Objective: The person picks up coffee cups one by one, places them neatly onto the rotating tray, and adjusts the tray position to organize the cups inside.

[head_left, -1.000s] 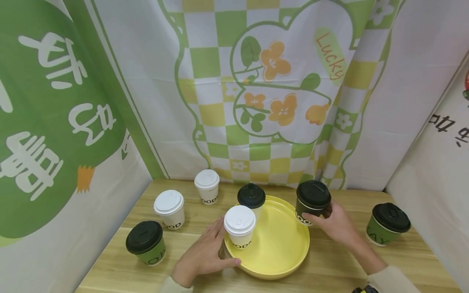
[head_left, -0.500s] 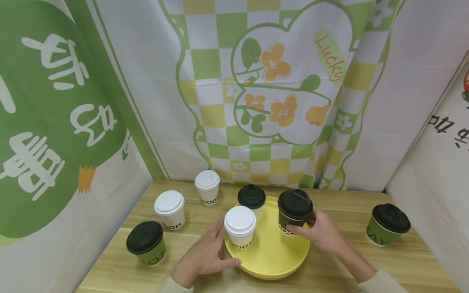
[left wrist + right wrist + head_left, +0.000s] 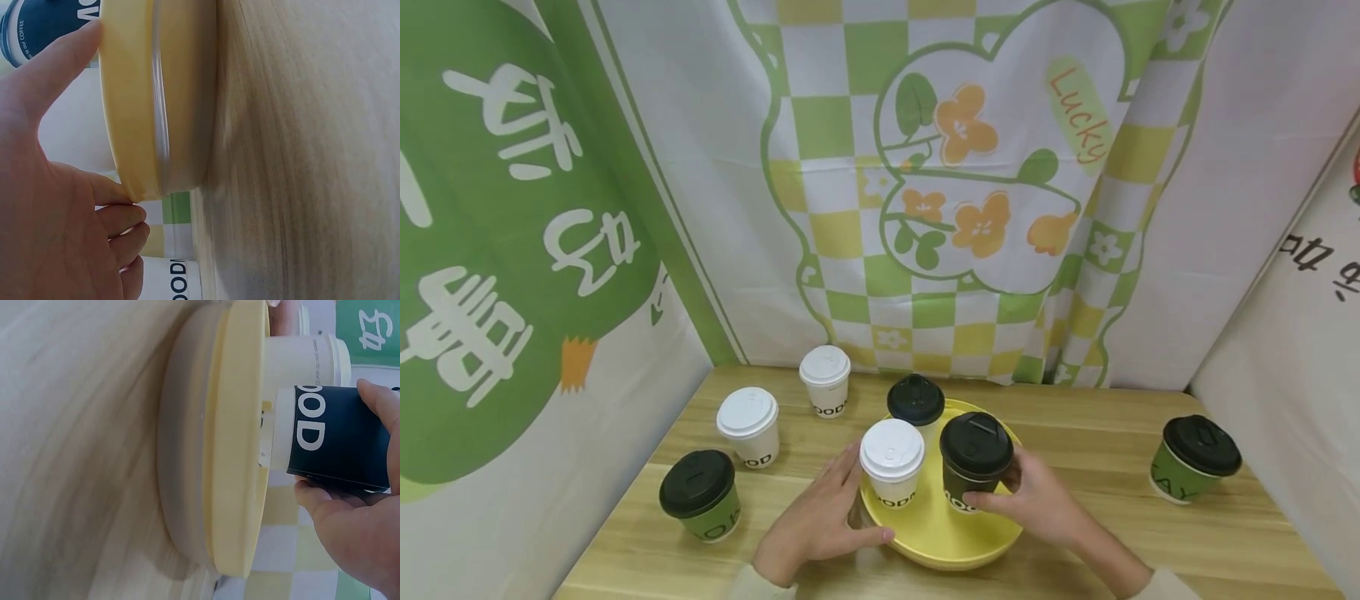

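Observation:
A paper cup with a dark sleeve and black lid (image 3: pixel 976 450) is gripped by my right hand (image 3: pixel 1045 504), thumb on one side and fingers round the other. It is upright, its base low over the round yellow tray (image 3: pixel 940 542), its lower edge overlapped by the tray rim in the right wrist view. On the tray's left part stand a white-lidded white cup (image 3: pixel 891 462) and, behind it, a white cup with a black lid (image 3: pixel 916 404). My left hand (image 3: pixel 820 517) touches the tray's left rim, thumb and fingertips spread along it (image 3: pixel 119 125).
Left of the tray stand two white-lidded cups (image 3: pixel 748 425) (image 3: pixel 825 382) and a green cup with a black lid (image 3: pixel 700 496). Another green cup (image 3: pixel 1195 460) stands far right. Fabric curtains (image 3: pixel 940 208) close off the back and sides of the wooden table (image 3: pixel 1112 433).
My right hand has carried the dark cup leftward and toward me, from the tray's right edge to over its middle. The left hand and the tray have stayed in place.

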The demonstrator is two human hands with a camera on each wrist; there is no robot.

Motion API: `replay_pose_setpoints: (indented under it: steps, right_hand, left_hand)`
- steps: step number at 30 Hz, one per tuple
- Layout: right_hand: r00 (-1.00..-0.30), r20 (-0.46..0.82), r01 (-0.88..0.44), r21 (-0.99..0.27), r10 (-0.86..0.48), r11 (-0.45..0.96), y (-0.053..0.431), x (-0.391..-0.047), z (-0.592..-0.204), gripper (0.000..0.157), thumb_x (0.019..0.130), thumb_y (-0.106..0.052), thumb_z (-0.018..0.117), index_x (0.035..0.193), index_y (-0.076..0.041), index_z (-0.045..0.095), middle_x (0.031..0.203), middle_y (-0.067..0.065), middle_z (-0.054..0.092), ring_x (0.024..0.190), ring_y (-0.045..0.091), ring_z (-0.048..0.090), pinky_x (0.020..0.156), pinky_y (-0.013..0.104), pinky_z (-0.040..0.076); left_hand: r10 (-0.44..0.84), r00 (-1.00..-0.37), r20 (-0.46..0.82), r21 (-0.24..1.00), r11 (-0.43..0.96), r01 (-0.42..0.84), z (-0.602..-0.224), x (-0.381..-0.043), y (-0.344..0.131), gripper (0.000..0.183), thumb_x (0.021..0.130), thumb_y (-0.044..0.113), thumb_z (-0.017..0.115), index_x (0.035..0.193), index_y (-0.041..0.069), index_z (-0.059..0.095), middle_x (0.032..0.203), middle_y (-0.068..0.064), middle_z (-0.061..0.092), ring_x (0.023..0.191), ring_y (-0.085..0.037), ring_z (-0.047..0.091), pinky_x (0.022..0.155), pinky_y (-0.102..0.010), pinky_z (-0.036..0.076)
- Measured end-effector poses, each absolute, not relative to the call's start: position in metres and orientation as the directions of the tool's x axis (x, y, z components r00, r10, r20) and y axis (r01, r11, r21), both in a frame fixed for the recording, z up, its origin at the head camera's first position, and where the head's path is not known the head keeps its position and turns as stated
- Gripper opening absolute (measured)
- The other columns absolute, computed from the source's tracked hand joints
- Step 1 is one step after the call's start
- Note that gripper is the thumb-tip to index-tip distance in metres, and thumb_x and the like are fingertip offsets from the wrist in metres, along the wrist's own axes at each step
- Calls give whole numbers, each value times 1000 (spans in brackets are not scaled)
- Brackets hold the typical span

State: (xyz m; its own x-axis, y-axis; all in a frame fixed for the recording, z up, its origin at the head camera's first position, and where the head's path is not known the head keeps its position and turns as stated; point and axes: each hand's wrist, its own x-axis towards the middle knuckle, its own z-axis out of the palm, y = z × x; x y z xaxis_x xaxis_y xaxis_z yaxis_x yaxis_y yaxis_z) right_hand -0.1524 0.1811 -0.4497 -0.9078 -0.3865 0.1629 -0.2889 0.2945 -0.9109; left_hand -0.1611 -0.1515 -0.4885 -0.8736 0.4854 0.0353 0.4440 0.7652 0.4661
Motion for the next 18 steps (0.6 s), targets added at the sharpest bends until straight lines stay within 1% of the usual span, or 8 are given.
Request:
replay_pose_setpoints:
  steps: [2, 3, 5, 8, 10, 13, 15, 18]
  right_hand:
    - [-900, 167, -301, -907, -403, 296, 178, -150, -451, 71, 86, -21, 89, 145, 0, 55, 139, 21, 67, 123, 7, 69, 109, 34, 57]
    - [-897, 169, -306, -904, -409, 298, 177, -149, -451, 71, 86, -22, 89, 145, 0, 55, 140, 20, 67, 124, 8, 69, 109, 34, 57]
    - [-892, 168, -311, -901, -420, 301, 175, -147, -454, 71, 86, -23, 89, 146, -3, 56, 141, 18, 67, 127, 13, 68, 110, 33, 56]
    - [-891, 152, -295, -910, -427, 291, 173, -145, -457, 74, 85, -24, 90, 147, -5, 55, 145, 15, 65, 133, 23, 66, 113, 30, 54]
    - [-894, 136, -275, -919, -427, 284, 171, -144, -459, 76, 84, -23, 91, 148, -7, 54, 146, 13, 65, 136, 26, 64, 114, 26, 51]
    - [-889, 129, -268, -925, -439, 271, 169, -142, -462, 77, 83, -21, 91, 149, -8, 54, 148, 13, 63, 137, 21, 62, 113, 19, 48]
    - [-884, 133, -269, -928, -449, 256, 167, -141, -464, 77, 82, -19, 92, 148, -8, 54, 148, 13, 63, 136, 13, 61, 112, 15, 46]
    - [-867, 154, -288, -931, -474, 224, 166, -140, -468, 77, 82, -16, 91, 148, -5, 54, 147, 17, 62, 133, 4, 60, 112, 13, 45]
  left_hand:
    - [485, -874, 36, 465, 766, 444, -489, -162, -151, 127, 85, 77, 69, 170, 5, 8, 175, -26, 17, 162, -44, 23, 129, -63, 28]
    - [484, -875, 36, 464, 767, 443, -489, -162, -152, 127, 85, 77, 68, 170, 5, 8, 175, -26, 18, 162, -44, 23, 129, -63, 28]
    - [482, -875, 38, 463, 768, 443, -490, -162, -152, 127, 85, 78, 68, 170, 5, 8, 175, -26, 18, 162, -44, 23, 129, -63, 28]
    - [479, -877, 41, 463, 769, 441, -491, -163, -151, 127, 85, 78, 68, 170, 5, 8, 175, -27, 18, 162, -45, 23, 129, -64, 28]
    - [477, -878, 42, 464, 769, 440, -491, -163, -151, 127, 85, 77, 68, 170, 5, 9, 174, -27, 18, 162, -45, 24, 129, -64, 28]
    - [475, -879, 42, 468, 768, 437, -492, -163, -151, 127, 85, 77, 68, 170, 6, 9, 174, -27, 18, 161, -46, 24, 129, -64, 29]
    - [473, -880, 40, 470, 768, 434, -491, -163, -151, 127, 84, 77, 69, 170, 6, 9, 174, -27, 18, 161, -46, 24, 129, -64, 29]
    - [471, -882, 35, 472, 770, 430, -491, -163, -151, 126, 84, 77, 69, 170, 7, 9, 175, -27, 18, 161, -46, 23, 129, -64, 29]
